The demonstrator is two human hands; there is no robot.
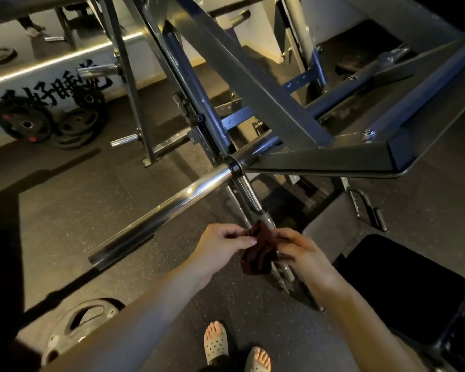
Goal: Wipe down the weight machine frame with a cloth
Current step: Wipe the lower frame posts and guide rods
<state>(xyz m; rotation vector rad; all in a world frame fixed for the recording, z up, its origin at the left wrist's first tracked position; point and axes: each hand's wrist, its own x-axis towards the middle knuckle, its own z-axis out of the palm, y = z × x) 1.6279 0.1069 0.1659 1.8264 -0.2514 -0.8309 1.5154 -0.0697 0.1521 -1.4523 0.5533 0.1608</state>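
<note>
Far left of the frame there's a pile of black weight plates (24, 124) leaning against the white wall with painted lettering, and another grey plate (73, 328) lying flat on the speckled floor in the lower left corner, partly behind the forearm. A long chrome bar (167, 205) runs diagonally from lower left up toward the middle, where it meets the weight machine frame (253, 84), a bunch of grey steel beams crossing through the upper centre and reaching out to the right edge. Just below centre, the left hand (220, 244) has its fingers curled and its thumb and fingertips pinching the left edge of a small dark reddish cloth (258, 253). The cloth hangs bunched between both hands, right in front of the lower end of a slanted frame post; whether it actually touches the metal is hard to say from this angle. The right hand (298, 251) grips the cloth's other side with bent fingers. Bottom centre, two feet in pale perforated sandals (216, 342). Lower right is a black padded bench (403, 288).
</note>
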